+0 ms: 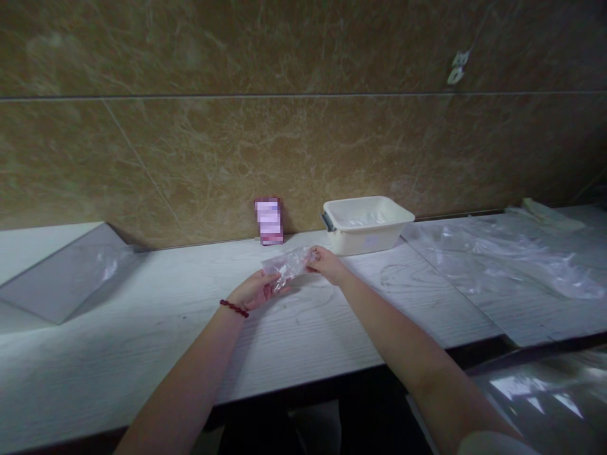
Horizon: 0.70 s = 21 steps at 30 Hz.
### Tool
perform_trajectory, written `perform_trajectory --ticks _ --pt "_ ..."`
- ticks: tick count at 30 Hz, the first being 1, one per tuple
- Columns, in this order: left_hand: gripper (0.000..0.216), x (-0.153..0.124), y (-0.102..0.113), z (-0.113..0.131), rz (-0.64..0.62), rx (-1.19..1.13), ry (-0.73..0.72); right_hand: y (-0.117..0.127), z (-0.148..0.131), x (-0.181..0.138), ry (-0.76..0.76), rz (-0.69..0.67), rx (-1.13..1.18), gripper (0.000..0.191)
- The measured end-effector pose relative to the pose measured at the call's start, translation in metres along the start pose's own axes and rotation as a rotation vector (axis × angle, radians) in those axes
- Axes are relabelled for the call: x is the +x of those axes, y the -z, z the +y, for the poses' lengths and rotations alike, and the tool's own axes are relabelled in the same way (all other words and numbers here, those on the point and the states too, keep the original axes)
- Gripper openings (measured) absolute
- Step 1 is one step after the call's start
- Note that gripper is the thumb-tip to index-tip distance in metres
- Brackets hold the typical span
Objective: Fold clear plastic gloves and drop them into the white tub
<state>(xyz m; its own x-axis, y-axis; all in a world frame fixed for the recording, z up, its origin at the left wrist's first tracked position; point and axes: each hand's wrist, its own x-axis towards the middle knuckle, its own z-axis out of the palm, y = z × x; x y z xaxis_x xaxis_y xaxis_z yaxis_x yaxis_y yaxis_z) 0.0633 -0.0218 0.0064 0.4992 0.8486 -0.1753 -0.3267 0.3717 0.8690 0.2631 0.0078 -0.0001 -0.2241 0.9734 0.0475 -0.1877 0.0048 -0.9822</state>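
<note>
A clear plastic bag is stretched between my two hands, just above the white wood-grain table. My left hand, with a dark red bead bracelet at the wrist, has its fingers closed on the bag's left end. Its right end is pinched by my right hand. Whether anything lies inside the bag I cannot tell. Just beyond my right hand stands a cream plastic tub with a grey handle and some clear plastic in it.
Against the tiled wall leans a phone-like object, its surface blurred. A white box sits at the left with clear plastic behind it. Several clear plastic bags spread over the right side. More shiny plastic lies below the table's front edge.
</note>
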Motion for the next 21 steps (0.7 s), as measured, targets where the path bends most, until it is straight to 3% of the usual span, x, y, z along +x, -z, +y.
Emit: perform_trajectory --ticks 5,8,11,17,21 --pt "0.030 0.003 0.005 0.000 0.046 0.015 -0.021 0.001 -0.006 -0.003 0.021 -0.054 -0.055 0.064" --pt "0.031 0.003 0.006 0.001 0.073 -0.002 -0.007 0.003 -0.005 -0.002 0.036 -0.134 -0.087 0.042" --pt "0.034 0.003 0.005 0.001 0.097 -0.008 -0.030 0.005 0.000 0.002 0.038 -0.120 -0.113 0.020" --pt "0.080 0.001 -0.005 0.004 0.185 0.079 -0.269 0.004 0.002 0.002 0.018 -0.070 -0.142 0.023" --pt "0.074 0.002 -0.003 0.004 0.161 0.137 -0.281 0.003 0.001 0.001 0.004 -0.089 -0.145 0.025"
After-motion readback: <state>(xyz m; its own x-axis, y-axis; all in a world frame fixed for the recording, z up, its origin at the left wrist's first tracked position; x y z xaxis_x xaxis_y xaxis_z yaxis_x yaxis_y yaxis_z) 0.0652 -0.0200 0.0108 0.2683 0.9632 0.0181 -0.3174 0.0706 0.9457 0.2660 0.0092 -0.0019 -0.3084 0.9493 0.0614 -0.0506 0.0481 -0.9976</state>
